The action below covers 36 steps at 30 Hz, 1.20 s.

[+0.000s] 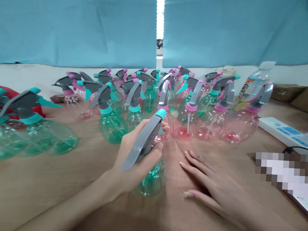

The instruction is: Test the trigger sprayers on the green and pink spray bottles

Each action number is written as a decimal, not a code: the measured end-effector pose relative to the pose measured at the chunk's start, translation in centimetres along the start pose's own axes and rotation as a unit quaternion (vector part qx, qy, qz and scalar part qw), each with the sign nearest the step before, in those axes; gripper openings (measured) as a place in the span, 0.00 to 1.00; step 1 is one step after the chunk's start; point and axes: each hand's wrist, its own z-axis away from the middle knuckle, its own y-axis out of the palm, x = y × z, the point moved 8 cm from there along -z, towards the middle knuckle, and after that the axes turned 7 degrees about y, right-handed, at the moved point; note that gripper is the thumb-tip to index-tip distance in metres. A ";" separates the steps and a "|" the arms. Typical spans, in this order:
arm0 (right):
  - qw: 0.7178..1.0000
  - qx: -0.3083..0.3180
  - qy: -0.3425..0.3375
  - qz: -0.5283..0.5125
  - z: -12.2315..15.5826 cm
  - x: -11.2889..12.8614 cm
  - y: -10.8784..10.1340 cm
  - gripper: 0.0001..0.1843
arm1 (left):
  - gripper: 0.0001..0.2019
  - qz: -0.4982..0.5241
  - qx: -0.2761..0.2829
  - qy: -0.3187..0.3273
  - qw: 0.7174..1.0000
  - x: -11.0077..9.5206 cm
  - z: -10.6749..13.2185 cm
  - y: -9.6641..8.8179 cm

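My left hand (131,162) is wrapped around the neck and trigger of a green spray bottle (150,182) with a grey head and a teal nozzle. The bottle stands upright at the near middle of the table, its neck hidden behind my fingers. To its right, my right hand (214,187) lies flat on the tabletop, fingers stretched out, holding nothing. Just beyond both hands stand more spray bottles: a green one (114,129) with a teal collar and a pink one (186,126) with a pink collar.
Several green spray bottles (64,143) stand at the left on the brown table (88,181). A labelled drink bottle (259,78) is at the back right. Near the right edge lie a white power strip (279,130) and a blurred-out item (282,177). Blue curtains (76,25) hang behind.
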 end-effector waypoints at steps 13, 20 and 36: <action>1.000 -0.001 0.003 -0.018 0.1 0.0 0.0 0.35 | 0.11 0.023 0.008 0.039 0.999 -1.0 0.1 -0.4; 1.000 0.009 0.007 -0.011 0.1 0.0 0.0 0.36 | 0.05 0.021 0.015 0.022 0.999 -0.8 0.6 -0.4; 1.000 -0.002 -0.002 -0.023 0.2 0.0 0.0 0.35 | 0.15 -0.008 -0.014 -0.001 1.000 0.1 0.5 0.0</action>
